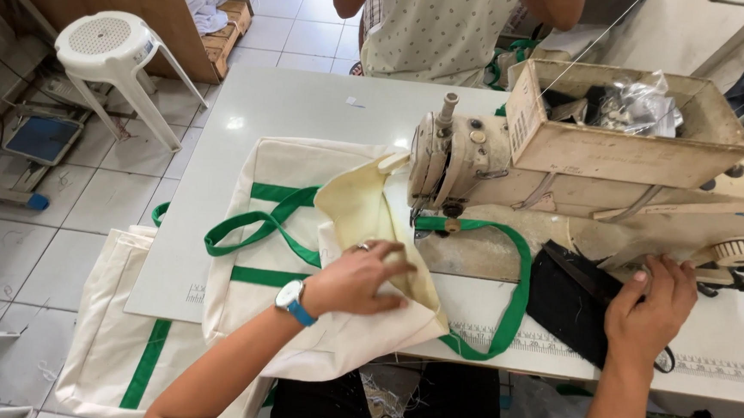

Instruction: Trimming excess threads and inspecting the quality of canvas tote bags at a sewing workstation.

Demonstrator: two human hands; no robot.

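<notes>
A cream canvas tote bag [285, 229] with green straps [255, 223] lies on the white sewing table [292, 105], partly folded under the needle of a beige sewing machine [469, 168]. My left hand [359, 279], with a blue-strapped watch on the wrist, presses flat on the folded cream fabric just in front of the needle. My right hand [652, 308] rests on a black cloth [569, 298] to the right of the needle, near the machine's handwheel [738, 253]. A green strap loop [513, 295] runs from the presser foot around toward the table's front edge.
A worn box [626, 143] of small parts sits atop the machine. Another person in a patterned shirt [439, 24] stands beyond the table. More cream bags [119, 340] hang off the table's left front. A white plastic stool [111, 47] stands on the tiled floor at left.
</notes>
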